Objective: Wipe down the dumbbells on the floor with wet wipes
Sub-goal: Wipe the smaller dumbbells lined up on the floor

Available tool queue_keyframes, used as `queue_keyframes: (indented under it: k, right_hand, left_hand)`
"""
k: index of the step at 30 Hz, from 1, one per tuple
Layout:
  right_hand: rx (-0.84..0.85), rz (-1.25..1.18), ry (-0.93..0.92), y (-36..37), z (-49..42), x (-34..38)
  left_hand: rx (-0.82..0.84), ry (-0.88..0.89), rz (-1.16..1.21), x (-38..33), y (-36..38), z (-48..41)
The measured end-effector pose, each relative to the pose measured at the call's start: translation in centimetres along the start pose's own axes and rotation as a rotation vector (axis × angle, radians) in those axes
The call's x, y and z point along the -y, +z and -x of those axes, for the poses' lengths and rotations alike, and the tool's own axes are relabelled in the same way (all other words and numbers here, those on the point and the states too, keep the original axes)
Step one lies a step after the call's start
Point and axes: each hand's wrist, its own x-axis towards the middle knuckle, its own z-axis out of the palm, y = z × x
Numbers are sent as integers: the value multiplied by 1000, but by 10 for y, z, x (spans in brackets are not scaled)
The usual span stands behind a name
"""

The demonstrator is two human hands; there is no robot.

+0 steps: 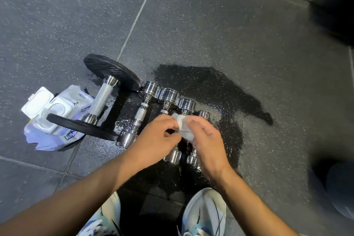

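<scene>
Fingers of the left hand and right hand pinch a crumpled white wet wipe above the row of chrome dumbbells on the wet dark rubber floor. I'd open it flat, then wrap each handle.

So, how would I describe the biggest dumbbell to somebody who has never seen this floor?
Start at the dark wet patch on the grey floor, where a row of chrome dumbbells lies. The biggest dumbbell is at the row's left end, beside the wet wipes pack. Only it has wide black plates; its neighbours have small chrome heads.
</scene>
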Motion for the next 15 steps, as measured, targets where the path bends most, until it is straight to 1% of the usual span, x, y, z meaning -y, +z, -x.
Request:
queue_keyframes:
  k: [2, 4, 6, 8, 10, 11, 13, 15]
  right_hand:
    - [-2, 100, -40, -3, -1, -3]
    - [-47, 225, -81, -9, -6, -10]
    - [-140, 502, -226, -17, -13, -17]
    - [-190, 736, -424, -24, -21, -22]
    - [-145, 930, -566, -27, -30, -31]
    - [-104, 1049, -598, -28, -35, -38]
    - [-29, 1275, -613, -28, -42, -50]
    - [37, 1308, -566, -26, -42, -53]
  left_hand:
    - [51, 6, -102, 6, -1, 0]
    - [69, 24, -197, 12, -1, -1]
    - [55, 40, -258, 18, -1, -3]
    - [58, 52, -325, 20, -1, -5]
    - [47, 68, -404, 21, -2, -7]
    - [32, 77, -448, 22, -2, -7]
    - [2, 65, -536, 23, -2, -7]
    - [-15, 43, -614, 26, -2, -7]
